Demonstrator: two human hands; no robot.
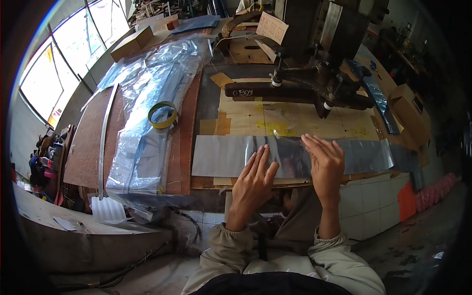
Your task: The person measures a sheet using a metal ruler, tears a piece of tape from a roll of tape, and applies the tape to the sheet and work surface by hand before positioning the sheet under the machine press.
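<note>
A long, glossy, grey-looking sheet [221, 155] lies crosswise along the front edge of the worktable, under the machine's near side. My left hand [253, 183] rests with outstretched fingers on its front middle part. To the right, my right hand [325, 169] is over the same sheet, fingers extended and slightly bent, its fingertips near the back edge. Neither hand appears to grip anything. Behind the sheet is a pale board [290, 120] patched with yellow tape.
Above the board hangs the machine's dark bar [300, 97]. On the left, a tape roll [162, 115] sits on clear plastic-wrapped sheets [142, 147], beside a metal strip [106, 137]. Cardboard boxes [408, 110] stand at the right. A blue-wrapped strip [381, 105] lies near them.
</note>
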